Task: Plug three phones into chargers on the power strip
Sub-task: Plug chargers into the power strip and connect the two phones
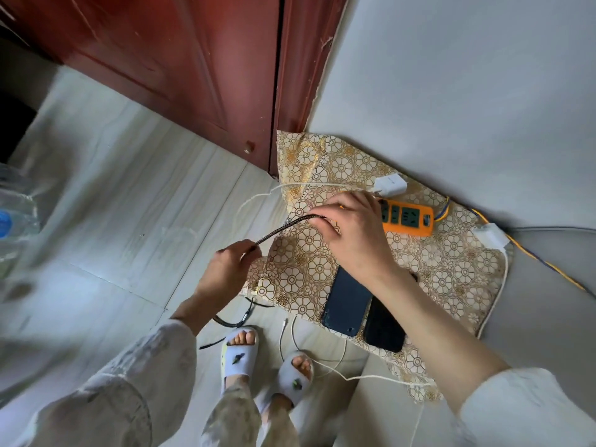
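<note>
Head view shows both hands pinching a dark braided cable (pixel 283 227), the right hand (pixel 351 233) at its upper end just beside the orange power strip (pixel 408 217), the left hand (pixel 230 262) lower down. Its long axis slants up toward the strip. Slack cords below could snag; two phones (pixel 346 301) lie near the strip.

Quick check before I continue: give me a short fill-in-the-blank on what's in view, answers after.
1. Both hands hold a dark braided ___ stretched between them: left hand, right hand.
2. The power strip has an ___ casing.
3. Two dark phones lie side by side on the floral ___.
4. A white charger lies beside the strip, near the ___.

Answers: cable; orange; cloth; wall
</note>
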`<state>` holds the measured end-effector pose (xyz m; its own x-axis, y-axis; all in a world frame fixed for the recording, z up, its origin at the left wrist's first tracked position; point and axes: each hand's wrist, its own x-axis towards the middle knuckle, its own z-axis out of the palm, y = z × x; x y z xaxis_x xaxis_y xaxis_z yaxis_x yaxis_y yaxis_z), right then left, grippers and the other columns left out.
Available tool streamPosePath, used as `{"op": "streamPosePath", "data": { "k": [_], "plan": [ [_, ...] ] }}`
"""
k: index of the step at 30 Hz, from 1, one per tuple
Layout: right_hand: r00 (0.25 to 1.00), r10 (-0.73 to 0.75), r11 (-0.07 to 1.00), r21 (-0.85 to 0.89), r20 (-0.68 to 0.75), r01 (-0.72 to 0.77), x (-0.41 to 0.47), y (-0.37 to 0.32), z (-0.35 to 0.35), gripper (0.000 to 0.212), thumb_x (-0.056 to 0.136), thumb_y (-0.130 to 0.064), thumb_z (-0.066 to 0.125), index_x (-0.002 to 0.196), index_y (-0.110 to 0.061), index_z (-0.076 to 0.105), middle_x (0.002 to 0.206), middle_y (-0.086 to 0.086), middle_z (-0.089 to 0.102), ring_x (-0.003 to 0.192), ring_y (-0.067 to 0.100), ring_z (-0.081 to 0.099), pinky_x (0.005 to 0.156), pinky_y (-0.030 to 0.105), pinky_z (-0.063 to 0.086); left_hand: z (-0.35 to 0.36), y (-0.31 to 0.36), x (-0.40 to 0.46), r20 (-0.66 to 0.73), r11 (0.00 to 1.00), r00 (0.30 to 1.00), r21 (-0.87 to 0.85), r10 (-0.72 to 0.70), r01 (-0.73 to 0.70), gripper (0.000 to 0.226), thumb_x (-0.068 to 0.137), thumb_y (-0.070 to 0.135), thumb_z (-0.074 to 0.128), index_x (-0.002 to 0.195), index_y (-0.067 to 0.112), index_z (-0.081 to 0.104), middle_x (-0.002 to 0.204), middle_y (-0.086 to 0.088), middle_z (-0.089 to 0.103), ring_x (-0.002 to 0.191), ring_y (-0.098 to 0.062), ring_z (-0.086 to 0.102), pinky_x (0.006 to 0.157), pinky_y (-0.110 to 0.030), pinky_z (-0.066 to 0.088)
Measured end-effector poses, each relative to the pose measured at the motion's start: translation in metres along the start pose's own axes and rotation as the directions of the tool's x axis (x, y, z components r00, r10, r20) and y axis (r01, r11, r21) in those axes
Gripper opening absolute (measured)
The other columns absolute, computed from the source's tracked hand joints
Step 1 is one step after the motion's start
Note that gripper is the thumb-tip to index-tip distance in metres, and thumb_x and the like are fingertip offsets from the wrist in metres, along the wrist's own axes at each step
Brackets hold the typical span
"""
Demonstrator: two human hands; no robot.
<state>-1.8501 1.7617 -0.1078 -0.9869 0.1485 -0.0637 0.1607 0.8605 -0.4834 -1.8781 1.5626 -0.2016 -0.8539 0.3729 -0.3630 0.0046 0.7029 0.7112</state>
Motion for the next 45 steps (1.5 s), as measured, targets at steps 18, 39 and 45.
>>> {"op": "streamPosePath", "data": {
  "k": [18, 39, 45],
  "plan": [
    [0.909, 0.345, 0.720, 0.555, 0.234, -0.417, -0.100, -0.111, -0.081, 0.026, 0.096, -0.024, 0.042, 0.078, -0.025, 0.060, 0.061, -0.013, 0.049, 0.048, -0.005, 0.048, 0.051, 0.016, 0.032, -0.142, 0.237, -0.095, 0.328, 0.772, 0.942, -0.582, -0.067, 0.258, 0.017, 0.093, 0.008, 0.046, 0.099, -0.001, 0.060, 0.079, -0.014, 0.069, 0.060, -0.016, 0.069, 0.060, -0.023, 0.059],
    [0.923, 0.167, -0.086, 0.937, 0.348, -0.338, -0.169, -0.143, -0.294, 0.020, 0.094, -0.009, 0.043, 0.107, -0.006, 0.059, 0.120, 0.019, 0.061, 0.097, 0.028, 0.059, 0.089, 0.030, 0.045, -0.187, 0.351, -0.243, 0.046, 0.934, 0.984, -0.323, 0.174, -0.150, 0.022, 0.092, 0.009, 0.049, 0.076, 0.015, 0.063, 0.071, -0.006, 0.067, 0.058, -0.011, 0.068, 0.066, -0.031, 0.060],
    [0.925, 0.007, 0.447, 0.826, 0.381, -0.343, -0.203, -0.165, -0.282, 0.029, 0.091, -0.029, 0.052, 0.115, -0.015, 0.062, 0.116, -0.016, 0.061, 0.108, -0.008, 0.055, 0.095, 0.014, 0.041, -0.220, 0.403, -0.246, 0.092, 0.703, 0.989, -0.711, 0.120, -0.020, 0.016, 0.093, 0.008, 0.048, 0.084, 0.003, 0.061, 0.071, -0.009, 0.064, 0.052, -0.014, 0.068, 0.050, -0.028, 0.058]
  ]
}}
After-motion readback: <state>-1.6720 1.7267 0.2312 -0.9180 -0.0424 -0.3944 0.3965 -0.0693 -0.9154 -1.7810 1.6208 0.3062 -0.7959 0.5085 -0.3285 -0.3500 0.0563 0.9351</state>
